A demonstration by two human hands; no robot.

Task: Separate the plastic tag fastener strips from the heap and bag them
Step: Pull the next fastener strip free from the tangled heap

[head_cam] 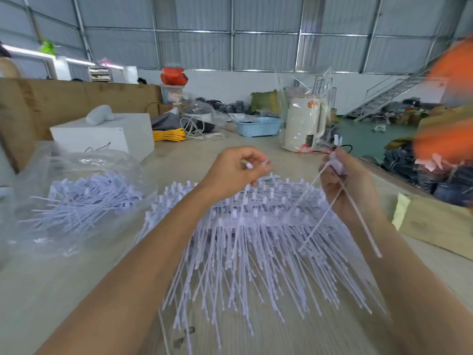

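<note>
Many thin pale-lilac strips (pixel 256 252) | fanned heap | blocky heads far end

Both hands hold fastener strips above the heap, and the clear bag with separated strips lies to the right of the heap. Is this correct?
Not quite. In the head view the clear bag lies left of the heap. Left hand and right hand do hold fastener strips.

Your left hand (pixel 236 172) pinches one strip (pixel 240 216) above the heap (pixel 256 252) on the worktop (pixel 64 290); your right hand (pixel 350 185) grips several strips (pixel 358 221). The filled bag (pixel 84 190) lies left.
</note>
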